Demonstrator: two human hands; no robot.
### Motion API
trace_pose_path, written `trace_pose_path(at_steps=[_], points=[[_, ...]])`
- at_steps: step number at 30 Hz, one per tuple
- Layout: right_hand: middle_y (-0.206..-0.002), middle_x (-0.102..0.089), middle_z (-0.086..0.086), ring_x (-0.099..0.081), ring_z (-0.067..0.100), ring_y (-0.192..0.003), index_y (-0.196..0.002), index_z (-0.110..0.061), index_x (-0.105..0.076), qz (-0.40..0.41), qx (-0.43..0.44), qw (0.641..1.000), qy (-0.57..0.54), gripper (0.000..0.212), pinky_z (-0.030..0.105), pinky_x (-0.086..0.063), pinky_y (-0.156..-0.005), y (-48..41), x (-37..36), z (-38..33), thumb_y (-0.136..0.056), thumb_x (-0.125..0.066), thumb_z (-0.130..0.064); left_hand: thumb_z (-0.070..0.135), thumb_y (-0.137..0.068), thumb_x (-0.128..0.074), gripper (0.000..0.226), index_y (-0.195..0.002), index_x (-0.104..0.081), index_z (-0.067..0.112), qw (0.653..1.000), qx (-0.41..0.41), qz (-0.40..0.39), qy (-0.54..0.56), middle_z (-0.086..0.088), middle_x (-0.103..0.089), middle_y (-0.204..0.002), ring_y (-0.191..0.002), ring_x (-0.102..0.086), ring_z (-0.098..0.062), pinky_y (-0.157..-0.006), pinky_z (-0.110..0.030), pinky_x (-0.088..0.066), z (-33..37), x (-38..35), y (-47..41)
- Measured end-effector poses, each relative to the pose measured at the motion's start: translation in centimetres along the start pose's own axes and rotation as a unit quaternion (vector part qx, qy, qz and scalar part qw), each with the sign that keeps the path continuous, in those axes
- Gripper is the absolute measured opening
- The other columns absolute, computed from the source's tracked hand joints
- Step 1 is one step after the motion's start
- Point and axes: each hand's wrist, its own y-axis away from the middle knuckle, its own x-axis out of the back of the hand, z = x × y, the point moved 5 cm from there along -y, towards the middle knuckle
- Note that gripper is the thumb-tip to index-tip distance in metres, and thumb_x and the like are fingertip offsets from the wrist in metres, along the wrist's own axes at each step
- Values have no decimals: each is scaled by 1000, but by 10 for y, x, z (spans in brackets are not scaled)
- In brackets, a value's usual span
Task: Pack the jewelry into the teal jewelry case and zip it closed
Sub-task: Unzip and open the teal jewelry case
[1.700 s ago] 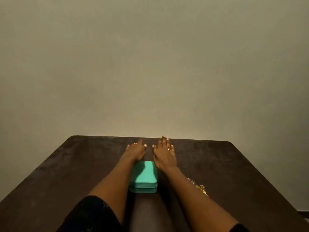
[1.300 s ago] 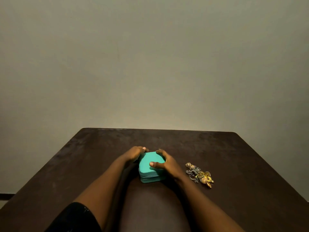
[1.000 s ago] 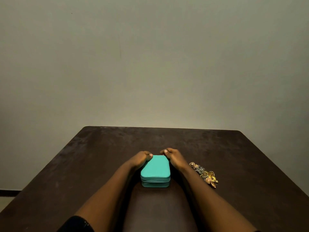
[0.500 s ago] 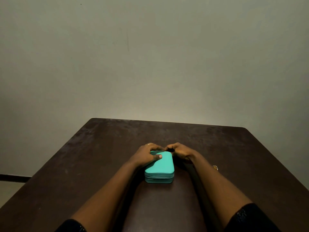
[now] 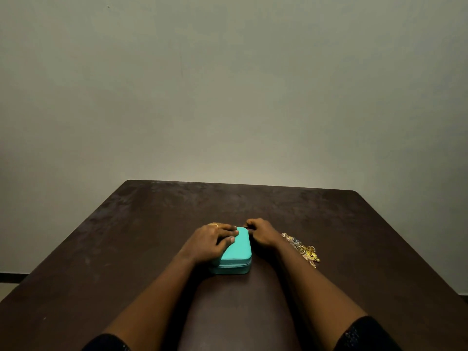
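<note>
Left hand (image 5: 212, 240) now covers case (image 5: 238, 252) (jewelry (image 5: 302, 249) beside).

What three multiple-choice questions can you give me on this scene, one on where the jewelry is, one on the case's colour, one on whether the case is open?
1. Where does the jewelry lie?
A. On the case lid.
B. On the table, right of the case.
C. Inside the opened case.

2. What colour is the case?
A. Red.
B. Black.
C. Teal.

3. How is the case's lid?
A. Down.
B. Raised upright.
C. Taken off.

Answers:
1 B, the gold pile sits on bare table to the case's right.
2 C, its top and side both show teal.
3 A, the left hand rests on the flat, lowered lid.
</note>
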Motion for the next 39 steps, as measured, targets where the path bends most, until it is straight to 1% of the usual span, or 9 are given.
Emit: trace_pose_path(at_steps=[2, 4, 6, 9, 15, 21, 24, 29, 39], points=[[-109, -61, 18, -52, 22, -91, -95, -6, -61, 32, 8, 999, 29, 13, 26, -36, -75, 3, 0, 2, -94, -49, -12, 49, -85, -39, 52, -128, -58, 28, 1000, 1, -27, -5, 13, -53, -136, -127, -45, -5, -103, -19, -33, 1, -3, 4], [-110, -58, 16, -53, 28, -101, -99, -3, -60, 56, 9, 997, 51, 17, 34, -40, -83, 6, -2, 4, -94, -47, -13, 50, -85, -37, 54, -132, -54, 28, 999, 10, -36, -3, 12, -50, -139, -130, -42, -6, -106, -20, -31, 0, -5, 9], [-113, -56, 11, -50, 28, -109, -102, -7, -59, 77, 1, 994, 83, 18, 39, -37, -92, 10, -3, 6, -95, -44, -14, 46, -87, -39, 51, -131, -54, 27, 999, 18, -28, 8, 11, -50, -139, -130, -42, -7, -106, -21, -30, 1, -6, 10], [-118, -53, 8, -44, 26, -116, -108, -11, -57, 101, -8, 988, 117, 21, 41, -30, -96, 19, -2, 8, -96, -40, -15, 30, -93, -49, 37, -128, -58, 21, 999, 24, -27, 30, 10, -53, -135, -126, -45, -8, -103, -21, -32, 4, -4, 6], [-121, -53, 6, -42, 25, -119, -112, -12, -58, 117, -9, 983, 140, 23, 41, -27, -95, 42, 0, 15, -97, -41, -18, 22, -95, -50, 32, -124, -61, 16, 996, 47, -63, 51, 6, -55, -133, -121, -50, -10, -101, -23, -36, 3, -1, -1], [-118, -54, 7, -44, 22, -118, -112, -10, -62, 122, -3, 983, 139, 29, 42, -25, -98, 66, -1, 12, -97, -43, -27, 22, -93, -51, 32, -122, -63, 14, 995, 55, -34, 70, 4, -57, -131, -120, -51, -12, -97, -19, -35, 6, -3, 4], [-113, -57, 8, -47, 22, -113, -107, -9, -65, 132, 0, 983, 131, 29, 38, -28, -94, 79, -4, 10, -94, -47, -28, 25, -89, -49, 37, -120, -65, 11, 995, 60, -14, 83, 1, -59, -129, -120, -52, -14, -97, -18, -34, 9, -4, 7], [-105, -60, 7, -50, 20, -105, -99, -10, -69, 169, 15, 978, 124, 27, 31, -27, -81, 98, -12, 4, -90, -54, -31, 9, -90, -52, 31, -118, -66, 8, 994, 60, 15, 93, -1, -60, -128, -119, -53, -16, -97, -18, -34, 10, -5, 7], [-102, -59, 5, -48, 19, -106, -101, -13, -71, 205, 17, 970, 132, 29, 27, -18, -77, 118, -28, -13, -90, -53, -32, 7, -91, -49, 31, -115, -68, 10, 992, 80, 48, 88, 2, -60, -127, -119, -52, -15, -100, -24, -37, 15, -6, 9]])
